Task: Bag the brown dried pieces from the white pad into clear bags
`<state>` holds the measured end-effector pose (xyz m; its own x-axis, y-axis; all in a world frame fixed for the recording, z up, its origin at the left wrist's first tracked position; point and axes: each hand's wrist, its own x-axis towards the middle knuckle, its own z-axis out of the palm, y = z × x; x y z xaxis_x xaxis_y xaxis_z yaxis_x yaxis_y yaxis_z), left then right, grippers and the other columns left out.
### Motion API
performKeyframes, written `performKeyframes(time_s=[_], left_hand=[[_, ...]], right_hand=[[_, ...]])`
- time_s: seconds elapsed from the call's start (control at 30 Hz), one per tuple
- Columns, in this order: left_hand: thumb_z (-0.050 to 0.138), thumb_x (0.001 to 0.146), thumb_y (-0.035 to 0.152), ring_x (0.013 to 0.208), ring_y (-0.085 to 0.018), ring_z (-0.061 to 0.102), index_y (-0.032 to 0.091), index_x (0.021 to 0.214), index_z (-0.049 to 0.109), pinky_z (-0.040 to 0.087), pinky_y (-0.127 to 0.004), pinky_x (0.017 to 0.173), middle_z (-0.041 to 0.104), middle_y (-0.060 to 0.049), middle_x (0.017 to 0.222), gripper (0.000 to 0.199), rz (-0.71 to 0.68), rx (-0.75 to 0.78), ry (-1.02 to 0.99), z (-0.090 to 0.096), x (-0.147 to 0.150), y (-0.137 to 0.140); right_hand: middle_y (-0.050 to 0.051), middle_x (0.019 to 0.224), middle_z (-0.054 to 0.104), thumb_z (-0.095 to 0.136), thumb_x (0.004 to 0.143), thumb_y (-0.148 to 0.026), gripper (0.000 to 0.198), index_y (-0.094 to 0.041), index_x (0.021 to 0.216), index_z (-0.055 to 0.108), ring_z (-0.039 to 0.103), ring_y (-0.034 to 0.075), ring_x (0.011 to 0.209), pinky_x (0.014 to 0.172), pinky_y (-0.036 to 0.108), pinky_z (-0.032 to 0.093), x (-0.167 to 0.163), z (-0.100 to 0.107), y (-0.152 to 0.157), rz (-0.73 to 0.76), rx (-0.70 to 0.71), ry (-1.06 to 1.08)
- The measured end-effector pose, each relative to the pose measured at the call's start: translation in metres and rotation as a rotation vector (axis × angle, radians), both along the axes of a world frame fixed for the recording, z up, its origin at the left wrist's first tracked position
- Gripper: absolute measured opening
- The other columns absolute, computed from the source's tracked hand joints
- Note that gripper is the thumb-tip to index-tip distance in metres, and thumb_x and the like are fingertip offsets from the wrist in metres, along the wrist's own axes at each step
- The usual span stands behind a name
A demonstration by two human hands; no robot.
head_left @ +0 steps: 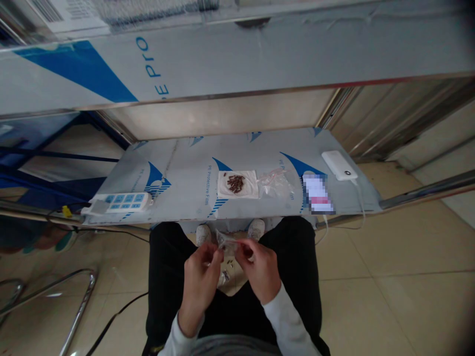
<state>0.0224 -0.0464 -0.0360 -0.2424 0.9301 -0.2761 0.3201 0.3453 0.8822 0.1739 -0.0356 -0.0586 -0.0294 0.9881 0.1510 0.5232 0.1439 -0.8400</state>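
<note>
Between my knees, just below the table's front edge, I hold a small clear plastic bag (227,243) in both hands. My left hand (202,272) pinches its left side and my right hand (260,267) pinches its right side, fingers closed. What the bag contains is too small and blurred to tell. Straight ahead on the table (185,178) lies a white square pad (223,190), with a pile of small brown metal-looking pins (236,184) on it. Against the pad's right side rests a crumpled clear plastic bag (278,184).
A power strip (128,202) lies at the table's left end. On the right are a phone (317,193) and a white power bank (339,165) with a cable. A shelf (237,59) spans above. Chrome chair legs (79,311) and a black cable (115,319) are on the left.
</note>
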Motion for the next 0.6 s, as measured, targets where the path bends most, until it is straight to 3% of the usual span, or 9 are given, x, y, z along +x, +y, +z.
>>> performKeyframes(time_s=[0.07, 0.13, 0.2, 0.23, 0.3, 0.37, 0.47, 0.6], left_hand=[[0.056, 0.079, 0.036, 0.058, -0.016, 0.055, 0.022, 0.064, 0.057, 0.040, -0.026, 0.056, 0.059, 0.000, 0.060, 0.021, -0.059, 0.030, 0.017, 0.007, 0.001, 0.002], [0.052, 0.080, 0.034, 0.058, -0.016, 0.053, 0.022, 0.062, 0.054, 0.039, -0.025, 0.056, 0.055, 0.001, 0.059, 0.022, -0.131, 0.043, 0.002, 0.016, 0.001, 0.006], [0.050, 0.081, 0.033, 0.059, -0.016, 0.051, 0.021, 0.063, 0.053, 0.039, -0.025, 0.056, 0.054, 0.001, 0.060, 0.022, -0.205, 0.032, -0.023, 0.024, -0.001, 0.010], [0.049, 0.081, 0.032, 0.060, -0.015, 0.051, 0.021, 0.064, 0.054, 0.039, -0.025, 0.056, 0.054, 0.001, 0.061, 0.021, -0.238, 0.023, -0.025, 0.028, -0.002, 0.012], [0.047, 0.082, 0.030, 0.060, -0.014, 0.050, 0.019, 0.066, 0.054, 0.038, -0.024, 0.056, 0.054, 0.001, 0.062, 0.021, -0.283, 0.011, 0.004, 0.036, -0.004, 0.014], [0.046, 0.081, 0.028, 0.057, -0.013, 0.048, 0.018, 0.064, 0.052, 0.036, -0.023, 0.053, 0.052, 0.002, 0.060, 0.021, -0.294, 0.012, 0.073, 0.042, -0.005, 0.014], [0.049, 0.079, 0.026, 0.051, -0.010, 0.042, 0.018, 0.060, 0.049, 0.031, -0.021, 0.049, 0.046, 0.004, 0.054, 0.020, -0.273, 0.027, 0.187, 0.049, -0.004, 0.013], [0.046, 0.086, 0.036, 0.049, -0.010, 0.041, 0.019, 0.061, 0.048, 0.031, -0.021, 0.048, 0.045, 0.004, 0.052, 0.030, -0.205, 0.081, 0.171, 0.054, -0.003, 0.014]], right_hand=[[0.009, 0.104, 0.070, 0.060, 0.083, -0.023, 0.032, -0.023, 0.114, 0.061, 0.067, 0.024, 0.095, 0.085, 0.037, 0.054, 0.003, 0.005, 0.002, 0.106, 0.026, 0.073], [0.013, 0.138, 0.050, 0.069, 0.077, -0.033, 0.070, -0.022, 0.139, 0.039, 0.048, 0.028, 0.127, 0.104, 0.045, 0.042, 0.007, 0.008, 0.007, 0.287, 0.073, 0.158], [0.013, 0.150, 0.036, 0.078, 0.066, -0.044, 0.099, -0.024, 0.147, 0.025, 0.032, 0.030, 0.138, 0.112, 0.048, 0.031, 0.011, 0.008, 0.016, 0.504, 0.084, 0.227], [0.013, 0.148, 0.038, 0.081, 0.061, -0.047, 0.103, -0.024, 0.146, 0.028, 0.033, 0.030, 0.138, 0.112, 0.048, 0.031, 0.012, 0.008, 0.021, 0.578, 0.079, 0.257], [0.012, 0.135, 0.052, 0.084, 0.058, -0.046, 0.092, -0.024, 0.137, 0.043, 0.047, 0.028, 0.127, 0.107, 0.045, 0.038, 0.013, 0.008, 0.030, 0.622, 0.061, 0.326], [0.009, 0.115, 0.063, 0.084, 0.059, -0.042, 0.069, -0.023, 0.120, 0.057, 0.060, 0.025, 0.108, 0.094, 0.039, 0.047, 0.011, 0.008, 0.035, 0.574, 0.044, 0.396], [0.005, 0.096, 0.066, 0.083, 0.062, -0.035, 0.045, -0.023, 0.100, 0.063, 0.063, 0.021, 0.089, 0.079, 0.034, 0.051, 0.005, 0.007, 0.033, 0.488, 0.022, 0.439], [0.004, 0.092, 0.067, 0.081, 0.064, -0.032, 0.038, -0.022, 0.096, 0.063, 0.064, 0.021, 0.086, 0.078, 0.034, 0.050, 0.002, 0.003, 0.031, 0.415, -0.024, 0.517]])
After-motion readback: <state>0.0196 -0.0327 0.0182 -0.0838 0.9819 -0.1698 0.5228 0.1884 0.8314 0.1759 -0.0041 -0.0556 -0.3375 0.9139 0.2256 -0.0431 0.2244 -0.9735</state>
